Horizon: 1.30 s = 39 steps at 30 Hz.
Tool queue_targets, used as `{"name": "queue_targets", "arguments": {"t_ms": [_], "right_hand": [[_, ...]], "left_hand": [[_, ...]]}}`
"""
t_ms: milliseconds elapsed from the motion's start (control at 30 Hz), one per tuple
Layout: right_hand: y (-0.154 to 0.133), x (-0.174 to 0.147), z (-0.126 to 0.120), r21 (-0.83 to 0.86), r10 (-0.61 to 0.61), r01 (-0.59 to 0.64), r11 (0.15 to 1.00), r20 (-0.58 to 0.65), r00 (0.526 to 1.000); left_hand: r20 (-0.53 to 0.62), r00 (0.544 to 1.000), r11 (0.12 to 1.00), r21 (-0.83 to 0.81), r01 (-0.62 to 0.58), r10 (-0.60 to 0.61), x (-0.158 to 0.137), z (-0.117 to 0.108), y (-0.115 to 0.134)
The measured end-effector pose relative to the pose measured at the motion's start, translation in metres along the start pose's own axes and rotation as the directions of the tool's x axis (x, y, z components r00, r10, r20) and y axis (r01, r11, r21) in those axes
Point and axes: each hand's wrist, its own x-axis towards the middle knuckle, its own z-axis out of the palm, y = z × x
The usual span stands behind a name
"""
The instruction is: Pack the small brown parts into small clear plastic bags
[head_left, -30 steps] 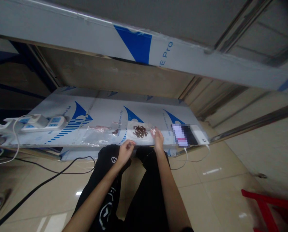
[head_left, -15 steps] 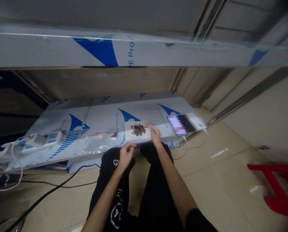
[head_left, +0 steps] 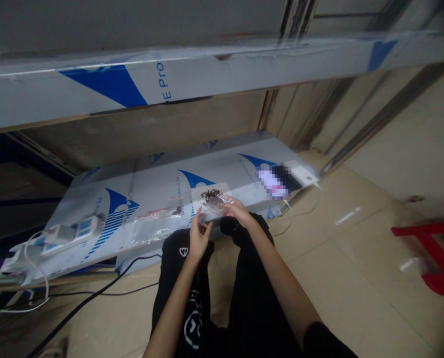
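Note:
Several small dark brown pieces lie in a heap on a white sheet near the shelf's front edge. In front of the heap, a thin clear film that looks like a plastic bag partly covers it. My right hand pinches the right side of this bag. Just left of it is my left hand, thumb and forefinger apart, close to the bag's near left side; whether it touches the bag is unclear. More clear plastic bags lie flat to the left, with a reddish packet behind them.
A power strip with a plugged-in charger sits at the shelf's left end. On the right lie a phone and a white device with cables. An upper shelf edge crosses above. A red stool stands right.
My right hand has come inward from the sheet's right edge and now holds the clear bag over it. My left hand has risen slightly toward the sheet, its fingers spreading. The view has tilted.

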Motion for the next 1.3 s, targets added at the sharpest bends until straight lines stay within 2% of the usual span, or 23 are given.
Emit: {"name": "queue_targets", "arguments": {"t_ms": [100, 200, 267, 367, 467, 533, 633, 800, 900, 1133, 1300], "right_hand": [[0.005, -0.016, 0.005, -0.064, 0.042, -0.036, 0.997, 0.099, 0.994], [0.013, -0.028, 0.01, -0.12, 0.039, -0.027, 0.992, 0.098, 0.994], [0.016, -0.033, 0.013, -0.147, -0.025, 0.029, 0.989, 0.028, 0.999], [0.015, -0.036, 0.015, -0.181, -0.215, 0.203, 0.962, -0.05, 0.975], [0.011, -0.033, 0.015, -0.208, -0.317, 0.31, 0.928, -0.001, 0.948], [0.011, -0.03, 0.015, -0.203, -0.295, 0.296, 0.933, 0.034, 0.955], [0.016, -0.026, 0.017, -0.172, -0.27, 0.27, 0.947, 0.023, 0.963], [0.018, -0.026, 0.02, -0.161, -0.259, 0.259, 0.952, 0.027, 0.966], [0.016, -0.026, 0.022, -0.165, -0.232, 0.237, 0.957, 0.051, 0.971], [0.015, -0.024, 0.025, -0.142, -0.249, 0.251, 0.958, 0.031, 0.968], [0.014, -0.024, 0.026, -0.166, -0.246, 0.254, 0.953, 0.071, 0.967]], "left_hand": [[-0.023, 0.996, 0.995, 0.068, -0.079, 0.081, 0.002, -0.003, 0.006], [-0.074, 0.991, 0.99, 0.098, -0.104, 0.111, 0.003, -0.007, 0.008], [-0.12, 0.989, 0.993, 0.082, -0.08, 0.089, 0.004, -0.008, 0.007], [-0.135, 0.99, 0.999, 0.026, -0.03, 0.033, 0.005, -0.007, 0.005], [-0.096, 0.995, 1.0, -0.025, -0.012, 0.009, 0.006, -0.006, 0.006], [-0.065, 0.998, 0.999, -0.035, -0.009, 0.007, 0.006, -0.005, 0.008], [-0.033, 0.999, 1.0, -0.017, 0.007, -0.008, 0.005, -0.004, 0.011], [-0.09, 0.995, 0.999, -0.007, 0.049, -0.05, 0.004, -0.004, 0.013], [-0.12, 0.992, 1.0, 0.006, 0.03, -0.029, 0.005, -0.005, 0.011], [-0.086, 0.995, 0.998, -0.018, -0.055, 0.053, 0.006, -0.008, 0.008], [-0.102, 0.994, 0.999, 0.002, -0.051, 0.051, 0.007, -0.01, 0.01]]}}
